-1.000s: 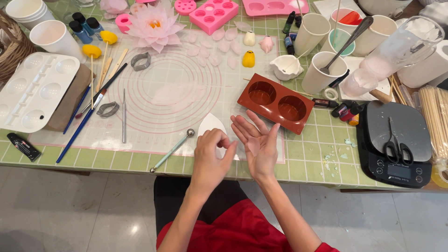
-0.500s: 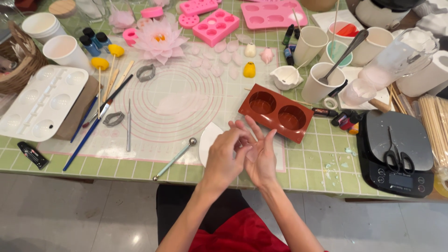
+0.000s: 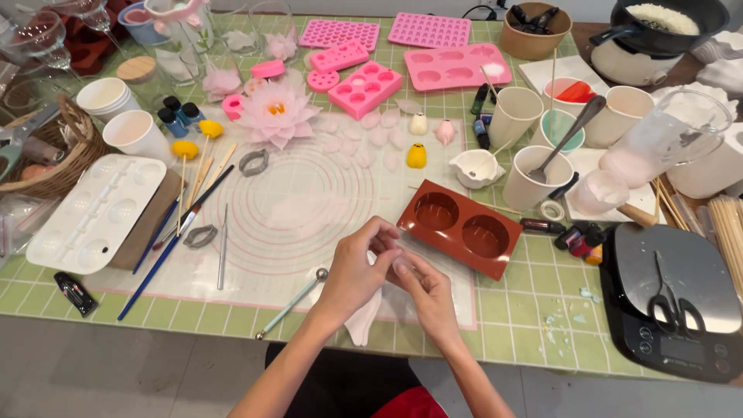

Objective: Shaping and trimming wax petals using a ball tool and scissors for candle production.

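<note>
My left hand (image 3: 357,269) and my right hand (image 3: 424,292) meet over the near edge of a translucent mat with ring marks (image 3: 294,197). The fingertips of both pinch a small pale piece (image 3: 399,264) between them. A white petal-shaped sheet (image 3: 362,323) lies on the mat just under my wrists. A red-brown mould with two round cavities (image 3: 461,229) sits right beyond my right hand. A metal ball-tipped tool (image 3: 292,303) lies to the left of my left hand. Several pale petals and a pink lotus flower (image 3: 275,113) lie farther back.
A black scale with scissors on it (image 3: 672,303) stands at the right. Cups with stirrers (image 3: 534,176) and pink moulds (image 3: 453,65) fill the back. A white palette (image 3: 97,210), brushes (image 3: 172,232) and a wicker basket (image 3: 68,153) are at the left.
My hands went from open palms held side by side to fingertips pinched together on a small pale piece. They also shifted slightly toward the table's near edge.
</note>
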